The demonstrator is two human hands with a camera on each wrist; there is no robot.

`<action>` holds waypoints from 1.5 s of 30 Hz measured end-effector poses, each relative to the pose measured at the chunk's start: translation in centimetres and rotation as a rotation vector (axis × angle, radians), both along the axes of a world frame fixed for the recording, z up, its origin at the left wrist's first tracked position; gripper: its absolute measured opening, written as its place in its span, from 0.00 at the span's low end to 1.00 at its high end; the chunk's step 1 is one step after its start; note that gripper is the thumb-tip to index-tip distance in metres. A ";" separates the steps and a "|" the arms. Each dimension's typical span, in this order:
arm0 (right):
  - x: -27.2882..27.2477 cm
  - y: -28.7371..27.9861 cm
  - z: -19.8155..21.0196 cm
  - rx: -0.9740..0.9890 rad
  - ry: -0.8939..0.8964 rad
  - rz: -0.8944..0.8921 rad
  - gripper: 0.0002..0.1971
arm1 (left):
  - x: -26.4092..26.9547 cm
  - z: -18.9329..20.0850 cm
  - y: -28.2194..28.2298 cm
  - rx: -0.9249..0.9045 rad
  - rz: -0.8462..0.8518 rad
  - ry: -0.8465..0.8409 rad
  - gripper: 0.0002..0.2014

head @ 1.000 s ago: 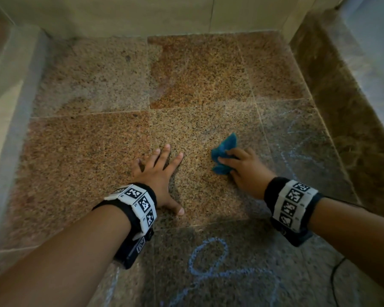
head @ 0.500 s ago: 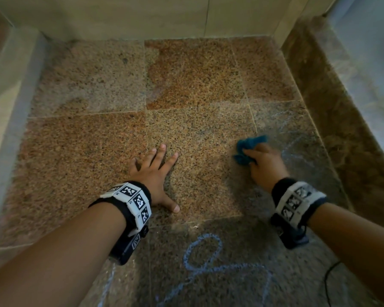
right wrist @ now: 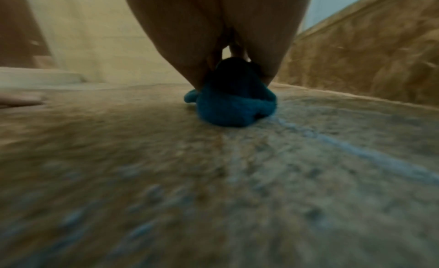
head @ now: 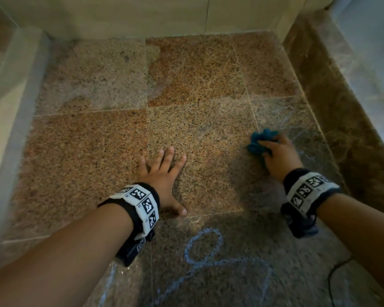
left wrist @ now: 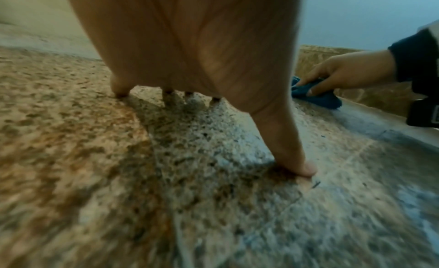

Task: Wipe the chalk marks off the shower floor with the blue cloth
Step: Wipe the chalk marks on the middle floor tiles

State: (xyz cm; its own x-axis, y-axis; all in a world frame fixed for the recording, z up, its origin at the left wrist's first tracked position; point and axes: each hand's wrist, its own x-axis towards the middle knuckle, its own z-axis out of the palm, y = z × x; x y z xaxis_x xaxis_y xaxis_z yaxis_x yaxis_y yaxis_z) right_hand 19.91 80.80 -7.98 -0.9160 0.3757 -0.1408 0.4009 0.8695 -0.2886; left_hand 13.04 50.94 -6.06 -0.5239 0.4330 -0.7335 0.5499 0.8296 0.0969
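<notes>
My right hand (head: 275, 151) grips the bunched blue cloth (head: 261, 140) and presses it on the granite shower floor (head: 98, 151), right of centre, close to the right curb. The same cloth (right wrist: 235, 106) shows under my palm in the right wrist view, and it appears again as the cloth (left wrist: 318, 97) in the left wrist view. Faint smeared chalk marks (head: 297, 134) lie around and right of the cloth. A bold blue chalk loop (head: 204, 247) sits near me. My left hand (head: 164, 171) lies flat on the floor with fingers spread, its thumb (left wrist: 306, 167) touching a tile seam.
A dark marble curb (head: 341, 129) runs along the right side. Pale tiled walls (head: 142, 16) close the back and a low ledge (head: 11, 129) borders the left. A thin black cable (head: 333, 280) lies at the lower right.
My right hand has swept the cloth to the right and slightly away, from the middle tile towards the right curb. The left hand stays planted.
</notes>
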 end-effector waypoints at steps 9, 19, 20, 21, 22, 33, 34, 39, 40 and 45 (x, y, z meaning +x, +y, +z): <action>6.0 -12.4 -0.7 -0.071 0.007 0.600 0.16 | 0.1 -0.2 0.2 -0.009 0.006 0.020 0.70; 2.3 -9.5 1.0 -0.057 -0.044 0.439 0.17 | -0.1 -0.2 -0.6 0.025 -0.018 0.031 0.68; 2.9 -10.6 1.3 -0.084 -0.043 0.483 0.15 | -0.2 -0.2 -0.6 0.026 -0.020 0.034 0.68; 3.9 -11.7 1.3 -0.156 0.016 0.529 0.13 | -0.3 -0.2 -0.6 0.027 -0.024 0.037 0.68; 4.7 -12.6 1.1 -0.192 0.008 0.614 0.14 | -0.3 -0.2 -0.6 0.025 -0.027 0.039 0.68; 1.1 -5.2 0.8 -0.121 -0.091 0.145 0.20 | -0.5 1.1 -0.3 0.157 -0.139 -0.044 0.59; 0.8 -5.5 1.0 -0.129 -0.096 0.124 0.21 | -0.8 1.2 -0.8 0.145 -0.125 -0.021 0.60; -2.6 -11.3 1.5 -0.239 0.046 0.301 0.24 | -1.5 0.5 -3.7 -0.021 -0.019 0.030 0.66; -3.4 -12.5 1.4 -0.240 0.066 0.338 0.24 | -1.4 0.3 -3.9 -0.028 -0.014 0.026 0.67; -5.2 -15.4 -0.8 -0.103 -0.136 0.486 0.25 | -0.9 0.1 -4.3 0.013 0.031 0.028 0.69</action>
State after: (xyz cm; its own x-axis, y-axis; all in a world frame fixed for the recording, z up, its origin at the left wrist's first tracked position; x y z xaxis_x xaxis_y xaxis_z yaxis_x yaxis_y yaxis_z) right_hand 14.70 65.37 -8.80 -0.9521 -0.1113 -0.2846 -0.0029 0.9346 -0.3558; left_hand 12.16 46.66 -5.96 -0.5570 0.4257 -0.7131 0.5269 0.8448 0.0928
